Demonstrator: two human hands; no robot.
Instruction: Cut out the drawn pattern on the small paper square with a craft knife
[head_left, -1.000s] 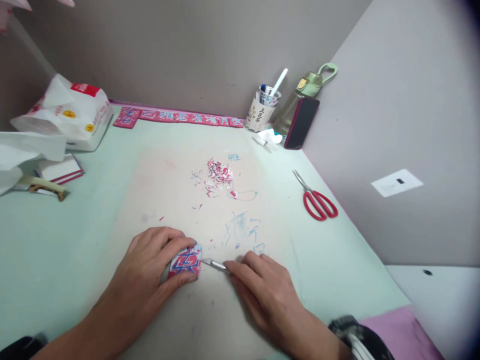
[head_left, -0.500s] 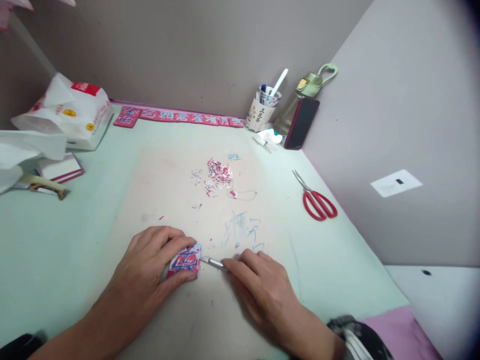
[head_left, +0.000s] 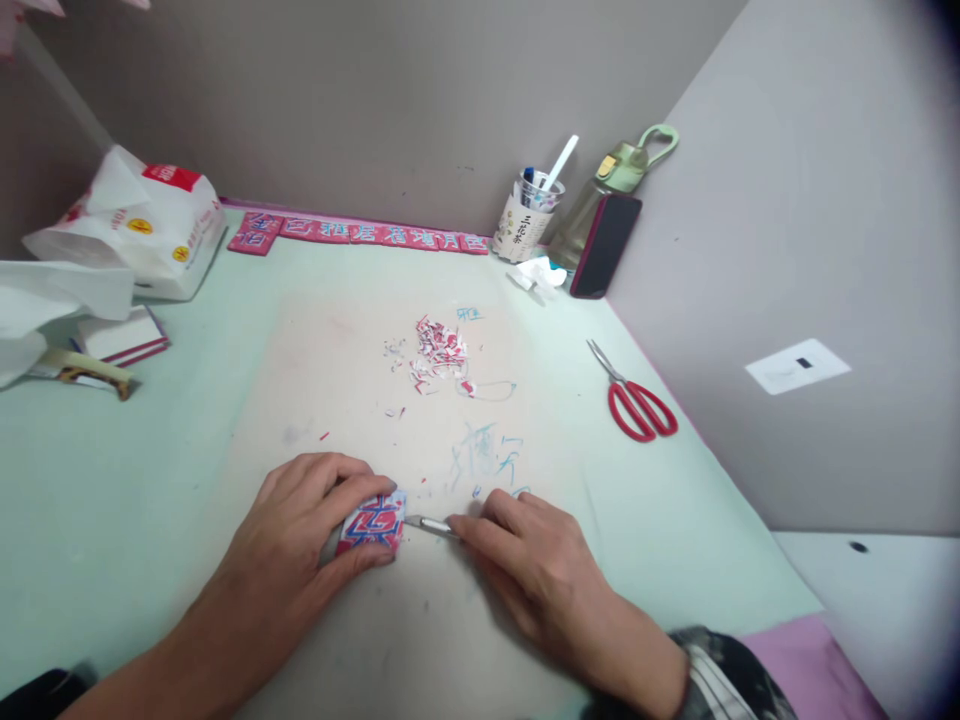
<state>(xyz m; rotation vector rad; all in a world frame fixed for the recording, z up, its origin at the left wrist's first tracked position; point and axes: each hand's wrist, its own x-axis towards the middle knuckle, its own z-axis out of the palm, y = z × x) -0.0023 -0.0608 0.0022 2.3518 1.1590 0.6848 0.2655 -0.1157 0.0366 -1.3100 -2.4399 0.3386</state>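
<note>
1. Red and white shavings (head_left: 441,345) lie heaped beyond the middle of the pale sheet (head_left: 300,345) on my desk (head_left: 112,490), with a few loose scraps nearer me. From these I judge that a good deal of cutting is done.
2. On the small block (head_left: 379,521), blue strokes run between red and whitish patches. I take the whitish parts as cut away and the red ones as uncut, so this face looks partly worked; which red is meant to stay, I cannot tell.
3. Along the desk's far edge stands a row of red pieces (head_left: 365,234) with pale blue characters. They may be finished ones, though at this distance I can't be sure.
4. The block sits on the near part of the sheet, left of its centre line, well apart from the scissors (head_left: 641,408) by the desk's right edge.
5. My left hand (head_left: 304,530) is curled partway closed, fingertips on the block's far side and thumb on its near side, pinning it.
6. My right hand (head_left: 536,565) is closed in a pen-like grip on a slim knife (head_left: 436,526), its tip at the block's right edge; whether it bites in, I cannot tell.
</note>
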